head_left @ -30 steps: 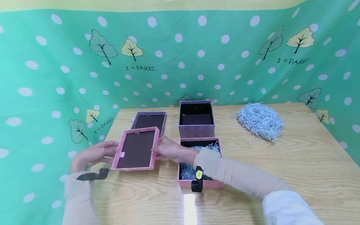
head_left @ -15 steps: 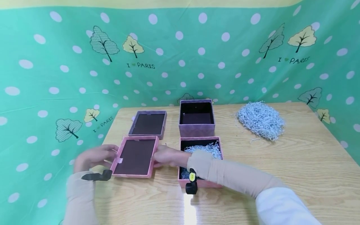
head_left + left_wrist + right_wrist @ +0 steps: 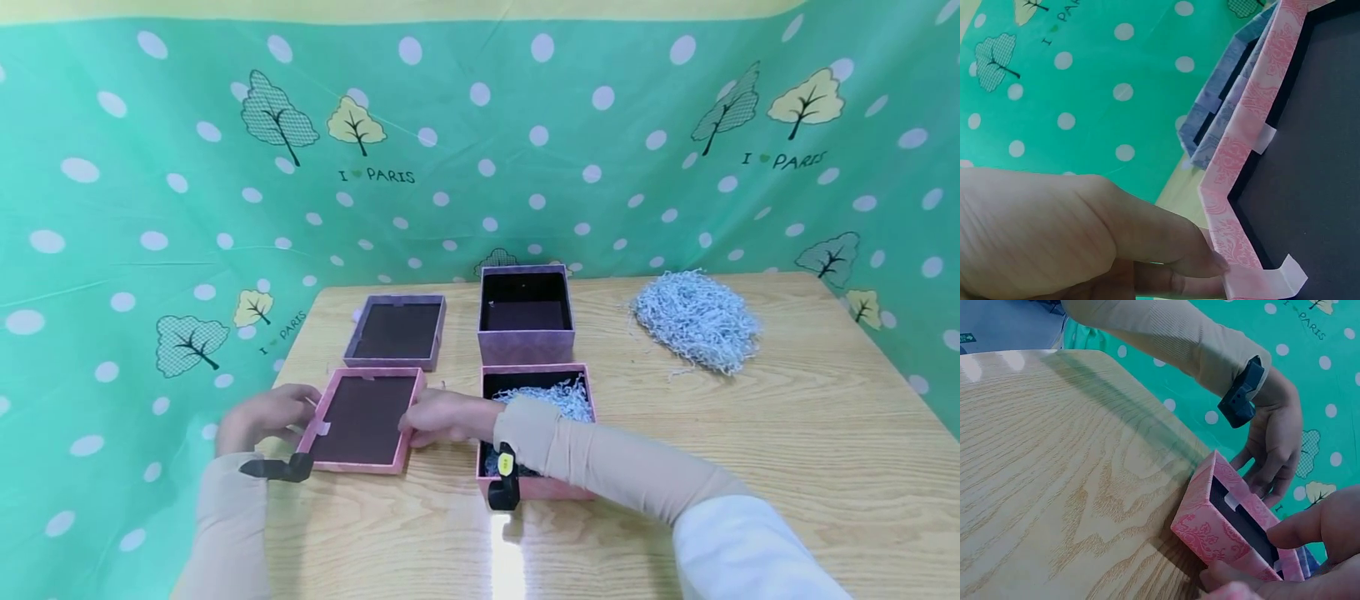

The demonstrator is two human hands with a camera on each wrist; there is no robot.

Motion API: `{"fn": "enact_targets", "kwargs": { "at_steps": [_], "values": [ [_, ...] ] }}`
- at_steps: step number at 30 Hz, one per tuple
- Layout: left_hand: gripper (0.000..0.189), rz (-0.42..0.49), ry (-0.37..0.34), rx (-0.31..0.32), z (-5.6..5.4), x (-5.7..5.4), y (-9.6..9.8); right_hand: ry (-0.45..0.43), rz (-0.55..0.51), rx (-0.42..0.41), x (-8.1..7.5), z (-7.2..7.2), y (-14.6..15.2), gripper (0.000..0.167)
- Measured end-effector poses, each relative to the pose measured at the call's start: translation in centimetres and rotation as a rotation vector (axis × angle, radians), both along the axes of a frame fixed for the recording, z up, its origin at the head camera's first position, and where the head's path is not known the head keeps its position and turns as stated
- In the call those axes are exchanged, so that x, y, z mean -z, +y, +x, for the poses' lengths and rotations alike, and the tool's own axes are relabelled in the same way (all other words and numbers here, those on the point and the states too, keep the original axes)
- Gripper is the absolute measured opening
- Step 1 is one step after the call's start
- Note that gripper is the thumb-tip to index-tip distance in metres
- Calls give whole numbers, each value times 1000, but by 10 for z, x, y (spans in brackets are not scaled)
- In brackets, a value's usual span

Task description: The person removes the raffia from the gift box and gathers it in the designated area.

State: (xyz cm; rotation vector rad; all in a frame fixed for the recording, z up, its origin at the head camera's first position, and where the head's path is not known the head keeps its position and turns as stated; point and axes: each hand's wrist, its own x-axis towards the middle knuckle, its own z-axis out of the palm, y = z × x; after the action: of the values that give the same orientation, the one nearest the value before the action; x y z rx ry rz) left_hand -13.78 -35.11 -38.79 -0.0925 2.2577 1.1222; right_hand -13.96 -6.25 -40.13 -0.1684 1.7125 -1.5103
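A pink box lid lies inside-up at the left of the wooden table, its dark lining showing. At its left wall is my left hand; in the left wrist view the thumb and a finger below meet the pink wall. My right hand pinches the right wall, thumb over the rim and fingers outside, as the right wrist view shows. Under my right forearm stands the pink box, holding blue shredded paper; the sleeve covers part of it.
Behind the pink lid lies a purple lid, also inside-up. A purple box with a dark inside stands behind the pink box. A heap of blue shredded paper sits at the back right. A green dotted curtain hangs beyond the table.
Both hands have lowered the pink lid from a tilted hold in front of the purple lid down to the table. The purple lid is now fully uncovered. The boxes and paper heap stay put.
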Motion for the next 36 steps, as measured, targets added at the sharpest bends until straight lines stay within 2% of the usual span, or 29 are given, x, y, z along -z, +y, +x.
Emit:
{"fn": "enact_targets", "kwargs": {
  "at_steps": [5, 9, 14, 15, 18, 21, 22, 24, 27, 30, 36],
  "values": [
    [32, 0, -12, 2, -2, 1, 0, -26, 19, -63, -3, -4, 1, 28],
    [34, -1, -20, 21, -4, 1, -3, -20, 65, -106, -8, -6, 4, 39],
    [35, -57, 1, 16, -4, -8, 2, 10, 94, -195, -16, -11, 13, 48],
    [33, -79, 17, 10, -4, -10, 4, 38, 105, -231, -18, -13, 14, 37],
    [30, -167, 92, 9, -5, -22, 11, 107, 127, -251, -27, -16, 21, 49],
    [34, -258, 223, 26, -7, -36, 21, 225, 184, -289, -37, -18, 27, 58],
    [37, -288, 268, 30, -7, -40, 25, 245, 187, -286, -41, -17, 30, 70],
    [42, -314, 348, 32, -7, -49, 34, 338, 219, -332, -47, -16, 35, 65],
    [45, -262, 403, 16, -6, -60, 52, 474, 249, -386, -57, -15, 45, 56],
    [45, -134, 410, 19, -4, -66, 71, 589, 268, -416, -65, -14, 56, 45],
    [42, 118, 412, 80, -7, -65, 104, 659, 220, -435, -75, -17, 82, 33]
  ]
}}
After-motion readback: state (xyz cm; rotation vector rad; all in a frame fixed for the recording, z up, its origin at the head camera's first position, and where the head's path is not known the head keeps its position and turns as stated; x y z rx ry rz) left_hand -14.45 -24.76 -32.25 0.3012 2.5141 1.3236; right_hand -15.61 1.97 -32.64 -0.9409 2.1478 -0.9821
